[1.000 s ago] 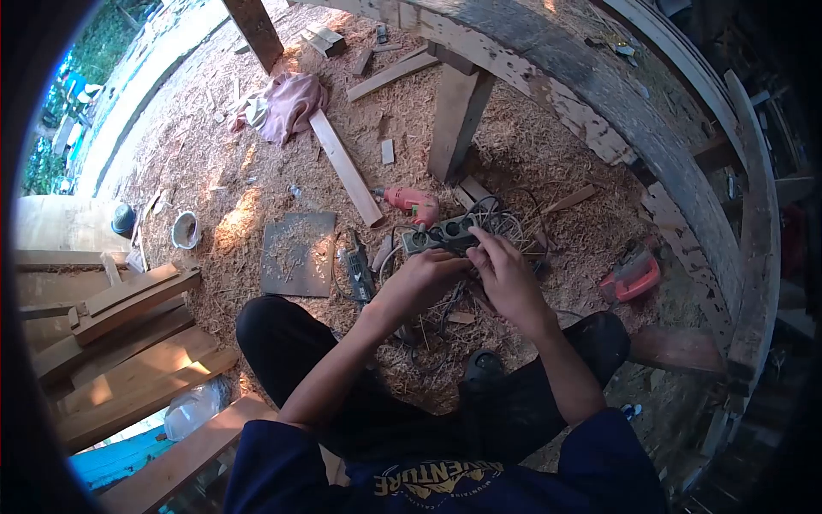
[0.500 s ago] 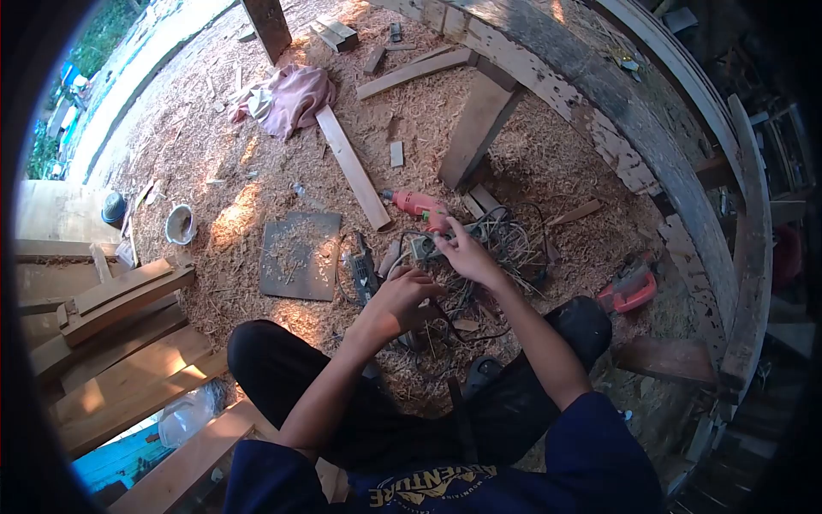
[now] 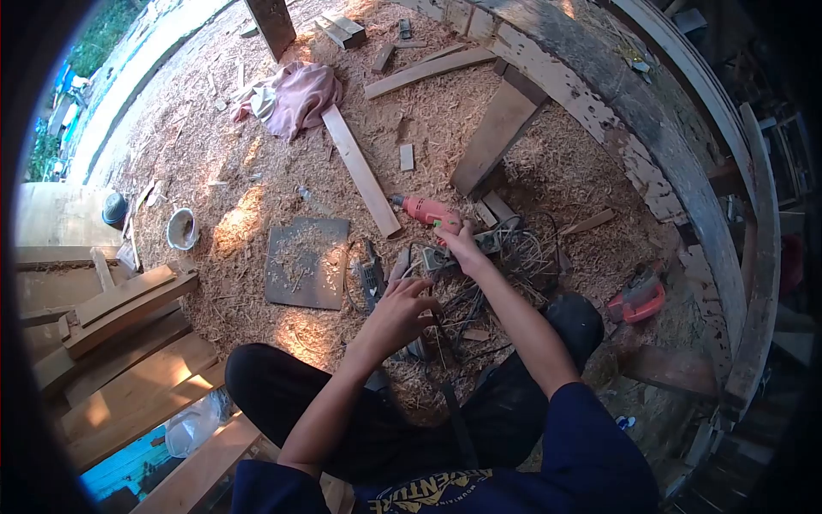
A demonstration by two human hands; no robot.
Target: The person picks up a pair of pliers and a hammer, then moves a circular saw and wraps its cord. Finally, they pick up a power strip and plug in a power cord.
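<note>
the right hand [image 3: 462, 244] lies on a grey power strip [image 3: 441, 255] amid tangled dark cables [image 3: 514, 253] on the sawdust floor [image 3: 257, 163], just beside a red drill [image 3: 425, 211]; whether its fingers grip the strip cannot be told, as the hand covers it. the left hand [image 3: 402, 308] hovers near a cable, fingers loosely curled, its hold unclear. a flat grey board [image 3: 304, 261] lies dusted with shavings.

"What kind of place is this?"

"A wood workshop outside. See the sawdust [image 3: 257, 171] all over the ground, the planks [image 3: 128, 343], and the red drill [image 3: 425, 211]."
</note>
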